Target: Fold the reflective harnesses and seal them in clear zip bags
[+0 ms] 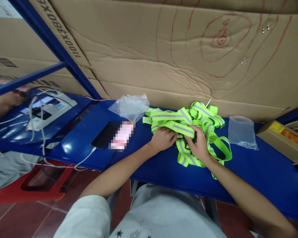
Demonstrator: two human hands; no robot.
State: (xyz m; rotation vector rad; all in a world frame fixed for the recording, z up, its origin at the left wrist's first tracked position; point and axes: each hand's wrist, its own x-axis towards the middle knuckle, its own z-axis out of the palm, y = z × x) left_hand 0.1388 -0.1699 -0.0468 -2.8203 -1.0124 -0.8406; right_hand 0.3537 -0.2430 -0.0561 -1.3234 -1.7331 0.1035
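A tangled pile of neon yellow-green reflective straps [208, 124] with grey stripes lies on the blue table. My left hand [163, 138] is closed at the pile's near left side, its fingers curled under a folded strap. On the right, my right hand [199, 144] grips the end of that same folded strap [181, 128] between thumb and fingers. Dark buckle-like pieces show partly between the hands, and my fingers hide some of the strap. Loose loops hang toward the table's front edge beside my right wrist.
Left of the pile are a clear plastic bag [131, 106], a black phone [105, 135] with a white cable, and a blurred pink item [122, 136]. Rightward are another plastic bag [242, 133] and a cardboard box [284, 140]. A cardboard wall [139, 43] stands behind. Another person's arm [5, 104] is at far left.
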